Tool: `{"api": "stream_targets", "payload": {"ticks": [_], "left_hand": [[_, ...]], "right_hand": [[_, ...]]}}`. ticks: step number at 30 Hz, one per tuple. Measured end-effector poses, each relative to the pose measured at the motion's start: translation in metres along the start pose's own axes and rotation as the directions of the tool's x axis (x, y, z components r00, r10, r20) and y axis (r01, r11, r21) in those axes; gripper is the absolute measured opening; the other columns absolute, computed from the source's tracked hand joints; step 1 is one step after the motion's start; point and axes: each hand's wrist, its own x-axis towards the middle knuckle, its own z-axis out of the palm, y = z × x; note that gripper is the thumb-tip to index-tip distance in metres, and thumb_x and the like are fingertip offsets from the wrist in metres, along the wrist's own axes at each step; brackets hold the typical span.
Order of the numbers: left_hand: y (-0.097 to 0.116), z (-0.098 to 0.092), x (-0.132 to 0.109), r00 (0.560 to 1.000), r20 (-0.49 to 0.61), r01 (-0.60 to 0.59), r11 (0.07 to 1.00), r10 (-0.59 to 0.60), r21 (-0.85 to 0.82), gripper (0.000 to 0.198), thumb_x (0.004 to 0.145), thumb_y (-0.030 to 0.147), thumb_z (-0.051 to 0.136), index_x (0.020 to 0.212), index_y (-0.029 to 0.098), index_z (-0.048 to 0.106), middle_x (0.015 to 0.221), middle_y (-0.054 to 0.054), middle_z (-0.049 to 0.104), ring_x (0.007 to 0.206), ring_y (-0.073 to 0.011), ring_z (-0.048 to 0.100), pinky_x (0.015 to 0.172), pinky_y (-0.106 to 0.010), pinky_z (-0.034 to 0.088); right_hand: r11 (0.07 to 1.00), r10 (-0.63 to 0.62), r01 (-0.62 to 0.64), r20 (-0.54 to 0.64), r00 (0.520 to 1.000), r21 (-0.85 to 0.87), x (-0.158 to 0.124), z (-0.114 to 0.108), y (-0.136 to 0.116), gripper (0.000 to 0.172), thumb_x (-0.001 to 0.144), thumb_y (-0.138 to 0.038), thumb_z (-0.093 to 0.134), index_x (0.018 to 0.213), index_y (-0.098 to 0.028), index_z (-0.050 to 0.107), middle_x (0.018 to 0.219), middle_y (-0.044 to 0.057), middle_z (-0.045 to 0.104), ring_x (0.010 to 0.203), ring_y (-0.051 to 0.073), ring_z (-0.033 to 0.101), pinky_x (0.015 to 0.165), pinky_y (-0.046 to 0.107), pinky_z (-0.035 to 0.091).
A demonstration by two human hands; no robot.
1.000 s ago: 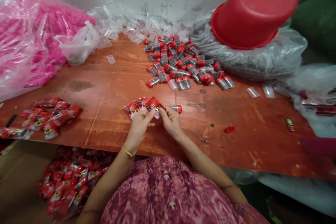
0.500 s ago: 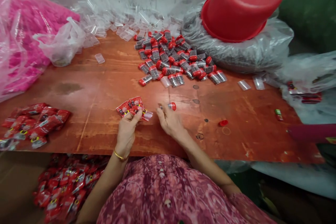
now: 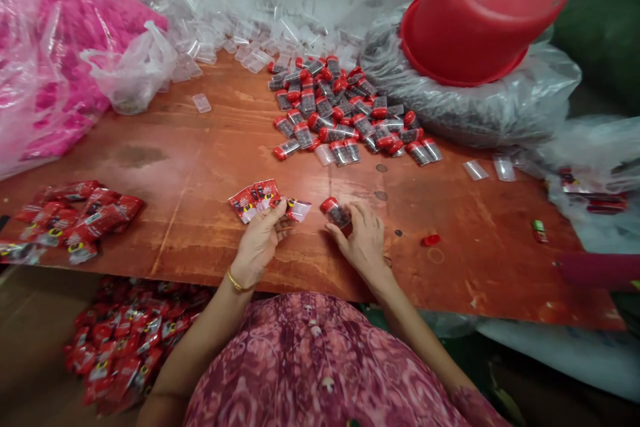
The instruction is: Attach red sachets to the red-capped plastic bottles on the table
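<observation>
Left hand (image 3: 260, 243) is closed, thumb and fingers pinching a fan of red printed flat packets (image 3: 254, 197). The outermost one, a clear-ended packet (image 3: 299, 210), pokes out toward the other hand. Right hand (image 3: 365, 243) has its fingertips clamped on a small red-capped clear plastic vial (image 3: 336, 211), dark contents inside, tilted with the cap up and to the left. Vial and clear-ended packet sit just apart, between the 2 hands, over the reddish-brown wooden board (image 3: 200, 160).

By my read this is the pairing step: 1 vial gripped, 1 packet offered. Bringing them together would call for the packet's mouth held open and the vial turned in line with it. Whether that mouth is open, I cannot tell from here.

Beyond the right hand lies a heap of red-capped vials (image 3: 340, 113), and further back a scatter of empty clear plastic sleeves (image 3: 235, 33). Right of that heap, an upturned red plastic basin (image 3: 480, 13) rests on a bulging grey plastic sack (image 3: 475, 110). A loose red cap (image 3: 431, 239) sits near the right hand, on its outer side.

Well left of the left hand there's a pile of finished red packets (image 3: 80, 217), with a big pink-filled plastic bag (image 3: 45, 60) behind it. Below the left forearm, more red packets fill a brown carton (image 3: 30, 347).
</observation>
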Motion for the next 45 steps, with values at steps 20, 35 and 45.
{"api": "stream_targets", "payload": {"ticks": [20,35,45], "left_hand": [[-0.002,0.002,0.000,0.993,0.102,-0.078,0.984,0.061,0.162,0.039,0.047,0.044,0.084,0.065,0.013,0.067,0.062,0.000,0.068,0.056,-0.0107,0.060,0.059,-0.022,0.050],[-0.016,0.012,-0.003,0.961,0.114,-0.266,0.957,0.253,0.113,0.037,0.045,0.033,0.086,0.071,0.015,0.068,0.070,0.001,0.068,0.064,-0.0099,0.059,0.067,-0.022,0.048],[-0.022,0.010,-0.001,0.956,0.106,-0.284,0.953,0.273,0.108,0.030,0.052,0.035,0.083,0.069,0.013,0.069,0.067,-0.001,0.067,0.059,-0.0094,0.057,0.061,-0.021,0.048]], "right_hand": [[0.334,-0.063,-0.432,0.477,0.877,0.838,0.017,-0.057,-0.027,0.026,0.074,-0.035,0.068,0.096,-0.020,0.065,0.083,0.002,0.062,0.064,0.012,0.054,0.054,0.022,0.047],[0.351,-0.017,-0.369,0.400,0.916,0.861,0.018,-0.042,-0.041,0.023,0.075,-0.027,0.065,0.096,-0.018,0.063,0.086,0.002,0.065,0.076,0.014,0.059,0.070,0.025,0.047],[0.252,0.038,-0.343,0.345,0.938,0.905,0.023,-0.025,-0.052,0.024,0.081,-0.036,0.061,0.100,-0.021,0.059,0.083,0.000,0.063,0.064,0.011,0.056,0.062,0.024,0.046]]}}
